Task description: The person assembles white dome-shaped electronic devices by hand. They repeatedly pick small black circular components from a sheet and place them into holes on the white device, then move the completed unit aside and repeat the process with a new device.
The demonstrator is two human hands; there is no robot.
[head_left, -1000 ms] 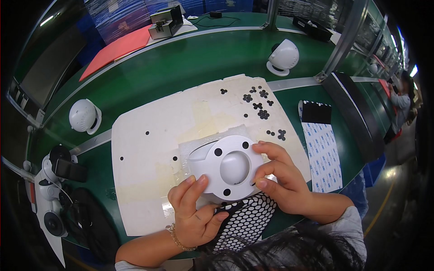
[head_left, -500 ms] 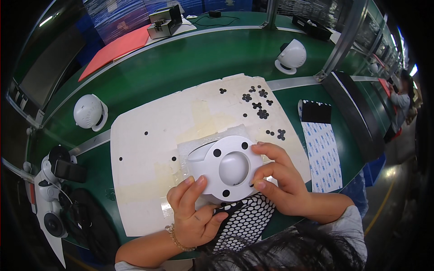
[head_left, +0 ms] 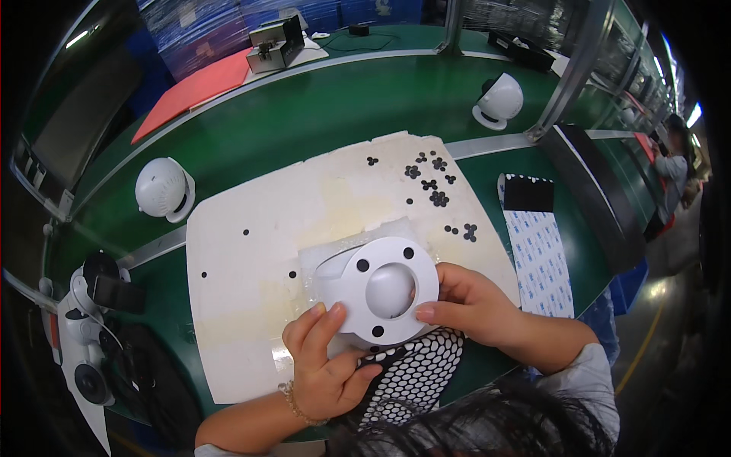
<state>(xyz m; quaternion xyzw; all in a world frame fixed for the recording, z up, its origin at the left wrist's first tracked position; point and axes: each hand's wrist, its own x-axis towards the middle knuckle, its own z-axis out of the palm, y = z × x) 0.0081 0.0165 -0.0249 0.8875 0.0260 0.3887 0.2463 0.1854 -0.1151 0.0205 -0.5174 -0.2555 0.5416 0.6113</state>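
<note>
right hand (head_left: 476, 306)'s got a narrow pinch grip on the white ring (head_left: 355, 292) around 4 o'clock, left hand (head_left: 324, 373) just has fingertips at 8, can't tell if it's gripping

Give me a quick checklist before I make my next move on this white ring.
1. White ring supported: ok; left hand touches its left edge, right hand grips its right side.
2. Ring's face fully in sight: not ok; the right thumb covers part.
3. Three black dots showing on the ring: ok; upper left, upper right and bottom.
4. Another dot under the thumb: cannot tell; hidden.
5. Loose black dots apart from the ring: ok; they lie on the pale board.
6. Patterned sheet gripped by the left hand: cannot tell; it lies right beside it.
</note>
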